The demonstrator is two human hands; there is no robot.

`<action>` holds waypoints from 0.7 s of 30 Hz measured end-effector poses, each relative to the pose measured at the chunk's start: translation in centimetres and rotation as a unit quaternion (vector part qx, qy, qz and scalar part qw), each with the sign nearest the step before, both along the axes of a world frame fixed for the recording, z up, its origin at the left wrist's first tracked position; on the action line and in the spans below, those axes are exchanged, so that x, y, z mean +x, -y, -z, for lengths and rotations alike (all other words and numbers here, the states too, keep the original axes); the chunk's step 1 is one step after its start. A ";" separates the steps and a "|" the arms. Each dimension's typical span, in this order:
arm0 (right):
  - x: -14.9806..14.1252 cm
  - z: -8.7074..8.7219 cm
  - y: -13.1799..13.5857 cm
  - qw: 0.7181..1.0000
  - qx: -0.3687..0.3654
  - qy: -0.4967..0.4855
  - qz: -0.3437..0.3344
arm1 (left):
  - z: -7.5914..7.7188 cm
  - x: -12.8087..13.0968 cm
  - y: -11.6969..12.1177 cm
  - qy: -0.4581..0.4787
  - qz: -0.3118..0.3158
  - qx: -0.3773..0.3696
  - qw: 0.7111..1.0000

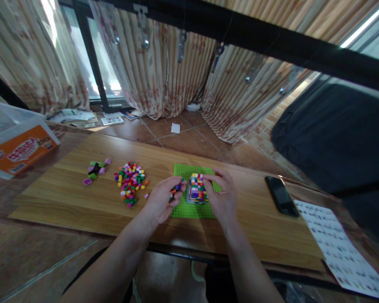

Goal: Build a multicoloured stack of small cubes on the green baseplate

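A block of many-coloured small toy bricks [197, 188] stands on a green studded baseplate [192, 211] in front of me. To its left, my left hand [164, 198] is curled around several small bricks [177, 187], some of which show between the fingers. My right hand [221, 195] is at the right side of the brick block, thumb and fingertips bent in against its upper edge. Whether a separate brick sits between those fingertips is hidden. A heap of loose coloured bricks [132, 181] lies on the table left of my left hand.
A smaller group of green, pink and black bricks [96, 169] lies farther left on the wooden table [63, 198]. At the left edge stands a clear box with an orange label [23, 149]. A black phone [281, 196] and a printed sheet [337, 244] are at the right.
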State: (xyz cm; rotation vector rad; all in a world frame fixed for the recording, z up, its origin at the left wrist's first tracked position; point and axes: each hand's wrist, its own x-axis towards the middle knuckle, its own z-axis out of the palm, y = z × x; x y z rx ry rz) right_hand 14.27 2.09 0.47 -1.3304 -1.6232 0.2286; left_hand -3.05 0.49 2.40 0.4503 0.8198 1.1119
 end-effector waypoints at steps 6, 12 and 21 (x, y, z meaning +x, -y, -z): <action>-0.2 0.1 -0.1 0.999 -0.006 -0.053 -0.004 | 0.0 0.0 0.1 -0.002 0.000 0.001 1.000; -0.5 -0.2 0.2 0.999 0.030 0.011 0.010 | 0.1 0.0 0.1 -0.004 -0.001 -0.004 1.000; -0.4 -0.3 0.4 0.993 0.076 0.088 0.013 | 0.0 0.1 -0.1 -0.007 -0.002 -0.009 1.000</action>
